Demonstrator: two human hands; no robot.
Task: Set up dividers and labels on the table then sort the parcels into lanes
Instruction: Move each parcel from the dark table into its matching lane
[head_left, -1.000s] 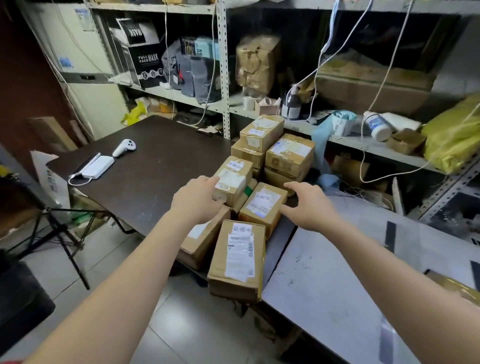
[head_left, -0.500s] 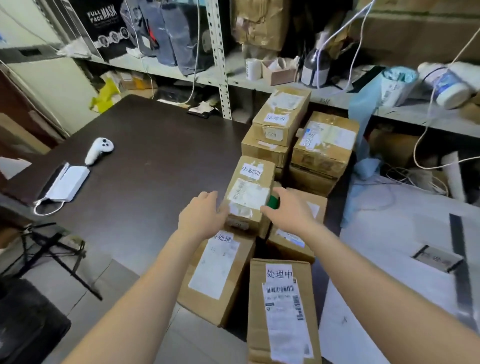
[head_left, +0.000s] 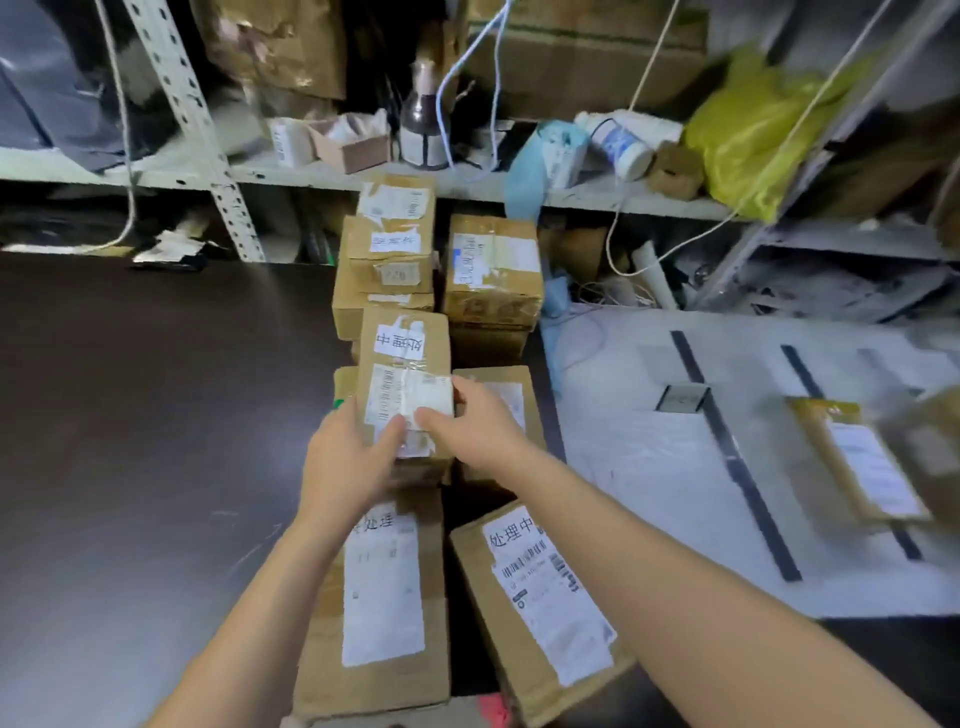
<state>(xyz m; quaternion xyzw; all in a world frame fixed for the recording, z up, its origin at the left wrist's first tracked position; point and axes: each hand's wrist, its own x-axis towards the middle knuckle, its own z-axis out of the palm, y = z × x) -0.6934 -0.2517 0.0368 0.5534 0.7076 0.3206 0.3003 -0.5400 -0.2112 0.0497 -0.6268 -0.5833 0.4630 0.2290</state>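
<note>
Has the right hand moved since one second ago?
Yes. The right hand went left, from the lower parcel to the right side of the top parcel, which it grips.

Matt brown cardboard parcels (head_left: 405, 384) (white paper labels, glossy tape) beside a smooth dark table (head_left: 156, 415).

A: parcels (head_left: 387, 675) brown cardboard; labels (head_left: 383, 597) white, black print, barcodes.
B: left table (head_left: 156, 415) dark brown, plain; right table (head_left: 649, 467) pale grey, 2 black strips (head_left: 737, 467).
A: shelf: bag (head_left: 748, 130) yellow; cloth (head_left: 524, 171) light blue.
</note>
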